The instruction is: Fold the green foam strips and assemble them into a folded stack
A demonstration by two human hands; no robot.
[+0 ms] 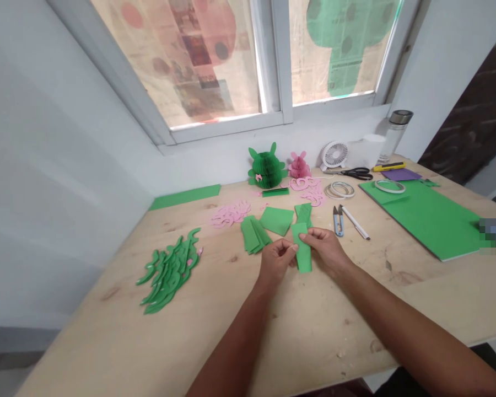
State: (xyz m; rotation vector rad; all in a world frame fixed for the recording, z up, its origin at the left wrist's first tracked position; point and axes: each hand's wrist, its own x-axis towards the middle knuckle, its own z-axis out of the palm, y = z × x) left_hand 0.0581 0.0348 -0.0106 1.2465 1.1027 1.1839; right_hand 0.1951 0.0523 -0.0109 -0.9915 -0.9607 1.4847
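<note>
Between my two hands is a narrow strip of green paper [303,260], held a little above the wooden table. My left hand [276,262] pinches its left edge with thumb and fingertips. On the opposite edge, my right hand [325,249] grips it with the thumb on top. Just beyond lie a stack of green paper strips [254,236], a wider green paper piece [276,219] and more folded green paper [303,212]. Blue thread snips [338,221] and a white pen [355,222] rest to the right of my right hand.
Curved green paper cutouts [173,273] are heaped at left, pink cutouts [231,214] behind. A green paper figure [267,167] and a pink one [298,165] stand by the wall, near a fan [334,155], scissors [357,173], tape rolls [339,190] and green sheets [434,220].
</note>
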